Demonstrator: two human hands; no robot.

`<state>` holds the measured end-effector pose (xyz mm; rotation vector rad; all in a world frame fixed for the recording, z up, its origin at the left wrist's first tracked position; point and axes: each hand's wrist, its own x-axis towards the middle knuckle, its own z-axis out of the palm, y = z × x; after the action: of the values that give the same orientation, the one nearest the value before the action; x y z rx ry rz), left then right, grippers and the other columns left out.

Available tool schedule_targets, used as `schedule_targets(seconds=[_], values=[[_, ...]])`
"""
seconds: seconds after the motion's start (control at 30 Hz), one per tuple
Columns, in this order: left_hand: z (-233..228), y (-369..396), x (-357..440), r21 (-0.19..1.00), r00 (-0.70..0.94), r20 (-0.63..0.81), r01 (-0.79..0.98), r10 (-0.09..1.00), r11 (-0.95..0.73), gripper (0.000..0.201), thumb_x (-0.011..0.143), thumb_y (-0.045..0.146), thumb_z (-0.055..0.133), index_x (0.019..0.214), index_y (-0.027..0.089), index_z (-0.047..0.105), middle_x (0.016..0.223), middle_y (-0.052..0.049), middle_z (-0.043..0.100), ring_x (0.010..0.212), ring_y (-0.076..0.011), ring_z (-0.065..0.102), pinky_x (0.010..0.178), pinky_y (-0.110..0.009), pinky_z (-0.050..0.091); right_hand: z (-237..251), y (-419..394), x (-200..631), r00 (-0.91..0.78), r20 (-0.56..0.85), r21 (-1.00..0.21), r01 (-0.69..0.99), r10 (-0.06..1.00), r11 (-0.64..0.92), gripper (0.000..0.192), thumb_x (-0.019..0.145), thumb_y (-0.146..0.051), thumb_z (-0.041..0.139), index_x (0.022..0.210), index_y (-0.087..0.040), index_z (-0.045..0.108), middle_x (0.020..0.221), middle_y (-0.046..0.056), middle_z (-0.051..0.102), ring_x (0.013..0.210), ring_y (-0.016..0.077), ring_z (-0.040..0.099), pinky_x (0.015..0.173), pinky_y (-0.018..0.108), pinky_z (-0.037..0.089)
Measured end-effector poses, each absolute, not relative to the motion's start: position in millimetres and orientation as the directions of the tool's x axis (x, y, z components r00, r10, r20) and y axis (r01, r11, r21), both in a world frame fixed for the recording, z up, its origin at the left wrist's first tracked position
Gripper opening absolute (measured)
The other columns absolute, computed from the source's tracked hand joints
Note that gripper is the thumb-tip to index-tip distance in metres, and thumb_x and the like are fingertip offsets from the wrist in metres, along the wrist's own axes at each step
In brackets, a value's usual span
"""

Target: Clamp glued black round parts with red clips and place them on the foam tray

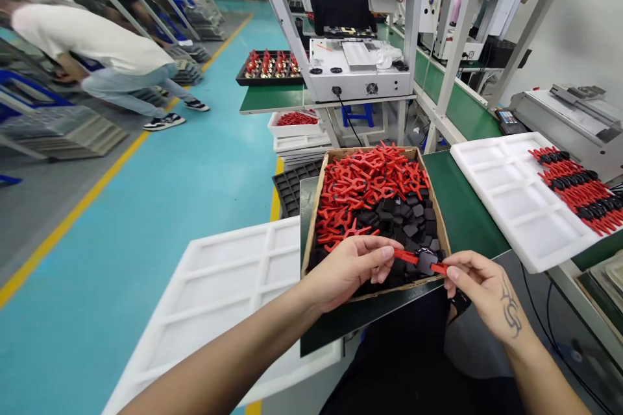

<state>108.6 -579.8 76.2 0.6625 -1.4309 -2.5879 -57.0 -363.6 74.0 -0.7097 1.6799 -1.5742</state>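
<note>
Above the near edge of a cardboard box, both my hands are closed on a red plastic clamp. My left hand pinches its left end between thumb and fingertips. At its other end, my right hand grips the red tip. A dark, watch-like square piece sits at the clamp's middle, between my hands; its exact make-up is too small to tell. Inside the box, a heap of red clamps fills the far and left part. Loose black square pieces lie at the right and near side.
A white divided tray at right bears rows of red clamps with black pieces. Another white tray lies low at left. A white machine stands ahead. One person bends at far left; another sits beyond the machine.
</note>
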Motion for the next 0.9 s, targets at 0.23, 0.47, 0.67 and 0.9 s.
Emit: schedule_targets(seconds=[0.23,0.47,0.67,0.9], values=[[81.4,-578.1,109.0,0.841,-0.897,-0.335,-0.148,-0.287,-0.520,0.047,0.077,0.048,0.095,0.104,0.012,0.081,0.065,0.003,0.062,0.057,-0.0101,0.049,0.059,-0.028,0.033,74.9,-365.1,-53.7,-0.605,-0.130,-0.991,0.074,-0.785,0.107,0.032,0.088,-0.052,0.086,0.096,-0.022,0.082,0.073,0.004,0.077,0.063,0.0178,0.071,0.064,0.031,0.063],[79.1,-578.5,110.0,0.862,-0.893,-0.343,-0.176,-0.290,-0.475,0.047,0.078,0.049,0.093,0.105,0.013,0.081,0.066,0.002,0.063,0.058,-0.0107,0.049,0.060,-0.028,0.034,72.9,-363.6,-54.0,-0.606,-0.141,-0.990,0.089,-0.783,0.110,0.033,0.089,-0.053,0.086,0.098,-0.021,0.081,0.076,0.004,0.078,0.064,0.0180,0.072,0.065,0.031,0.063],[81.2,-577.0,109.4,0.852,-0.892,-0.341,-0.160,-0.295,-0.499,0.049,0.076,0.049,0.095,0.105,0.011,0.081,0.066,0.001,0.065,0.058,-0.0113,0.052,0.060,-0.028,0.036,74.5,-364.2,-53.0,-0.600,-0.132,-0.991,0.080,-0.789,0.105,0.032,0.090,-0.052,0.085,0.099,-0.021,0.081,0.075,0.004,0.079,0.064,0.0190,0.074,0.068,0.032,0.063],[88.9,-573.3,107.4,0.853,-0.884,-0.357,-0.178,-0.300,-0.490,0.049,0.074,0.047,0.095,0.107,0.013,0.081,0.070,-0.001,0.067,0.063,-0.0138,0.056,0.065,-0.030,0.044,71.9,-358.3,-59.0,-0.573,-0.160,-0.987,0.098,-0.804,0.127,0.032,0.088,-0.048,0.087,0.104,-0.021,0.082,0.081,0.004,0.080,0.069,0.0194,0.076,0.071,0.033,0.063]])
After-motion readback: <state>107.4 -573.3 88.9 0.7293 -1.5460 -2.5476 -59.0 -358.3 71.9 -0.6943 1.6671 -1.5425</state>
